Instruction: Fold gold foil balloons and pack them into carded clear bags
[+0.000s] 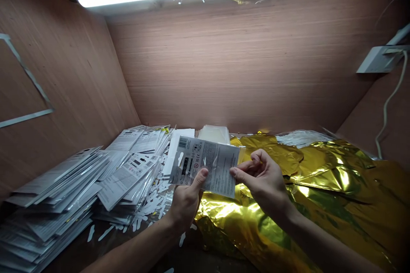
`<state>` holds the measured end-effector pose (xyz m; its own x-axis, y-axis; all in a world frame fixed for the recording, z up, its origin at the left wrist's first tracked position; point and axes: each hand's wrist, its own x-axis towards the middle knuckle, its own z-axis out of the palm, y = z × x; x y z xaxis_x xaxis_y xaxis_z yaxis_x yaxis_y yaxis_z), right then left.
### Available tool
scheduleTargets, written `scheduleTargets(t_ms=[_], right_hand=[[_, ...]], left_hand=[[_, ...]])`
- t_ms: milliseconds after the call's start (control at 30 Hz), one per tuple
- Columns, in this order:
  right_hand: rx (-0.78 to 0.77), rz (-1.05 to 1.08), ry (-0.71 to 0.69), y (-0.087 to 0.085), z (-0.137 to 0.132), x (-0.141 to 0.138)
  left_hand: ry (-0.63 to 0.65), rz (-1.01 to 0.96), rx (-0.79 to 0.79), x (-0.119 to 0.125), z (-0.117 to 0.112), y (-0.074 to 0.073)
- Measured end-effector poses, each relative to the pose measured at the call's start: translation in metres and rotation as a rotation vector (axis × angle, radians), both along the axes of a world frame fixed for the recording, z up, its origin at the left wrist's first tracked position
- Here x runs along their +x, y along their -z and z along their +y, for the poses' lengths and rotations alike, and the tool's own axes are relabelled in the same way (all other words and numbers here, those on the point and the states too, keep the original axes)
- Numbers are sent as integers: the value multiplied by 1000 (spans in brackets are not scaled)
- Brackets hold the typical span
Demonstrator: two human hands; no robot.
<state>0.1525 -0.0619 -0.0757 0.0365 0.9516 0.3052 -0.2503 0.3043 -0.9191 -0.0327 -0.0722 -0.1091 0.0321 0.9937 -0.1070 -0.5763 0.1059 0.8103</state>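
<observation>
Held up in front of me is a grey printed card in a clear plastic sleeve [211,162], tilted, with a barcode, small symbols and a hang slot on its left part. My left hand [187,200] grips its lower edge, thumb on the printed face and fingers hidden behind. At the card's right edge, my right hand [262,177] pinches with thumb and forefinger, the other fingers curled. Crumpled gold foil [250,226] lies below and to the right of both hands. Left of my left hand is a pile of similar sleeved cards [128,175].
A taller stack of sleeved cards [57,209] stands at far left. Small white paper cut-outs [153,202] are scattered beside it. Behind the held card sits a stack of clear sleeves [214,133]. Wooden panels [240,64] enclose the bench; a power strip [381,59] hangs right.
</observation>
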Motion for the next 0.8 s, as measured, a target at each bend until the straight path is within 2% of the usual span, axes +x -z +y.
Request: scheduleTargets(t_ms=[100, 400, 567, 700, 800], right_hand=[[-9, -5, 14, -4, 0, 3], [-15, -41, 60, 6, -9, -14], [5, -38, 77, 8, -8, -14], [9, -16, 64, 11, -6, -14], [4, -32, 24, 7, -2, -7]], left_hand=[[103, 32, -20, -2, -1, 0], [87, -59, 49, 4, -3, -3], [149, -48, 36, 5, -5, -1], [115, -48, 60, 11, -8, 0], [106, -53, 80, 2, -1, -7]])
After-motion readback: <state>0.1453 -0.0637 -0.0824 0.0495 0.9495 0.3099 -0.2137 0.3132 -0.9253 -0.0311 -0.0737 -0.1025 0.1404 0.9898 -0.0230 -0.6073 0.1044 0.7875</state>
